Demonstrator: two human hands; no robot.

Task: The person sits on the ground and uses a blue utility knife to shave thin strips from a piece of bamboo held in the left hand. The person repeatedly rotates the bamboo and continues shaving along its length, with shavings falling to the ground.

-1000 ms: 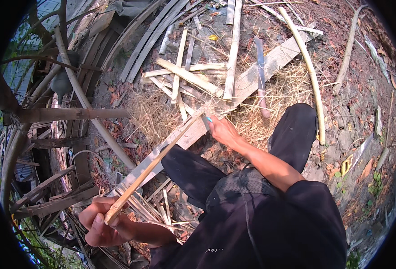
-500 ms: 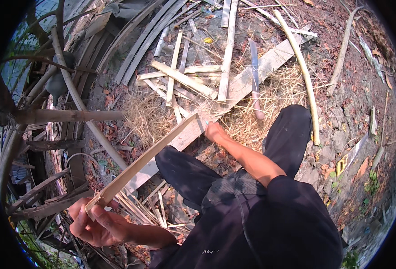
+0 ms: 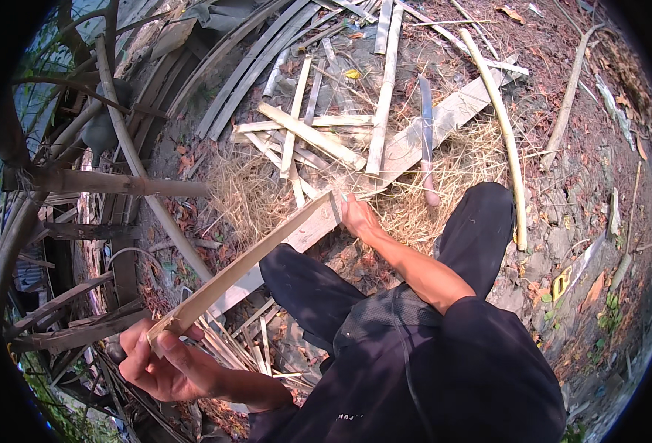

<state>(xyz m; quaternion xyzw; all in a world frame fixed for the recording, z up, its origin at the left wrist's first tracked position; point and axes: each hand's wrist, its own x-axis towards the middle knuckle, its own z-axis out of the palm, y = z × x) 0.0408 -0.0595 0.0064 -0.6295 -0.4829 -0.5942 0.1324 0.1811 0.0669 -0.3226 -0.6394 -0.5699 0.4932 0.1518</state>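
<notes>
A long flat bamboo strip slants from lower left up to the middle. My left hand pinches its near end between thumb and fingers. At the far end of the strip my right hand is closed, its knuckles toward me; a narrow dark edge shows between the hand and the strip, but what the fingers hold is mostly hidden. Beneath that end lies a wide wooden plank, running diagonally past my knees. A long knife with a pale handle rests across the plank, beyond my right hand.
Split bamboo pieces lie crossed ahead of the plank. Straw-like shavings cover the ground on both sides of it. A curved pole lies at right, with a yellow-handled saw farther right. Thin strips are heaped beside my left forearm.
The whole view has shifted slightly downward and to the right. Both hands keep their places at the two ends of the bamboo strip, with little visible movement.
</notes>
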